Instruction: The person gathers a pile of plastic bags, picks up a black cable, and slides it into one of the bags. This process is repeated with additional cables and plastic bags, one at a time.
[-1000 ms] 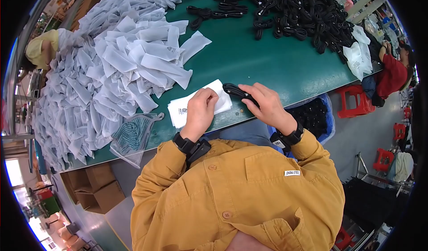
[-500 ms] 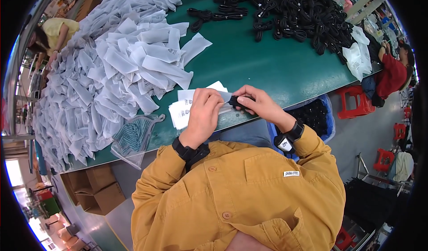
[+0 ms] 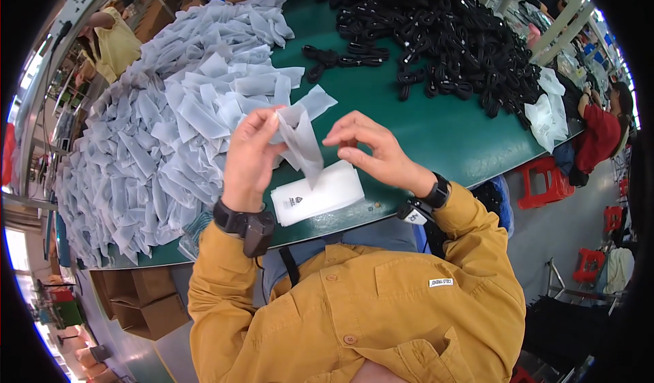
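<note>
My left hand (image 3: 251, 157) pinches the top of a frosted plastic bag (image 3: 300, 140) between thumb and fingers, holding it up over the green table. The bag hangs tilted, its lower tip above a stack of flat white bags (image 3: 327, 196); whether it has anything inside I cannot tell. Just right of it, my right hand (image 3: 378, 153) is empty, thumb and fingers apart. Left of my hands spreads a big heap of frosted bags (image 3: 146, 155). Farther off to the right lies a large pile of bundled black cables (image 3: 456, 39).
A few cable bundles (image 3: 351, 57) lie between the two heaps. White plastic bags (image 3: 547, 114) hang over the table's right edge. Below are a blue-lined bin (image 3: 504, 206), a red stool (image 3: 545, 181) and cardboard boxes (image 3: 146, 305). Co-workers sit and stand around the table.
Both hands were together on a bag and a black cable bundle near the front edge. The left has moved up and left with the bag; the right has let go and drawn apart.
</note>
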A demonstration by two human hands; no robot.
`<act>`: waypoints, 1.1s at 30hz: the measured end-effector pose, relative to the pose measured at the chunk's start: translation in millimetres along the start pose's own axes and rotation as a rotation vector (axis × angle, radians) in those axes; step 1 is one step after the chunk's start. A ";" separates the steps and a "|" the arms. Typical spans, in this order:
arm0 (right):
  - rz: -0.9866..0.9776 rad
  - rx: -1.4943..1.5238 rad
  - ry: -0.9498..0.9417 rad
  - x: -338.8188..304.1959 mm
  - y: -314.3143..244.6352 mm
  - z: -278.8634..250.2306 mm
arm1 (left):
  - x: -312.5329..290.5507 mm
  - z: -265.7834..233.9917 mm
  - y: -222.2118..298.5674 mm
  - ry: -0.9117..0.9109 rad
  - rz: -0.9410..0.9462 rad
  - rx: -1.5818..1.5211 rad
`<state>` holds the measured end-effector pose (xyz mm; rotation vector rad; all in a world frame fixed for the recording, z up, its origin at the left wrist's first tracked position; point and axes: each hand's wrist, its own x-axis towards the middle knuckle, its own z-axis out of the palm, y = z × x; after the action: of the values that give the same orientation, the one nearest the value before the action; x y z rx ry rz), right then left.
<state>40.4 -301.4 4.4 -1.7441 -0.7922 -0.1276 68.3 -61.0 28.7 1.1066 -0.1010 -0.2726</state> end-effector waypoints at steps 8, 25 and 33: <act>-0.072 -0.784 0.277 109.7 112.4 -25.7 | 38.1 -57.9 67.5 0.430 0.729 0.882; 0.030 -0.983 -0.001 9.6 104.1 -44.7 | -51.4 31.3 -113.7 -0.113 0.478 1.222; 0.363 -0.365 0.275 -50.5 13.6 -16.9 | -47.0 31.1 -133.9 -0.023 0.457 1.336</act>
<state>14.6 -340.2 -24.7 -2.1288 -0.2524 -0.2719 -6.0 -131.4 -74.4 2.3454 -0.6092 0.2657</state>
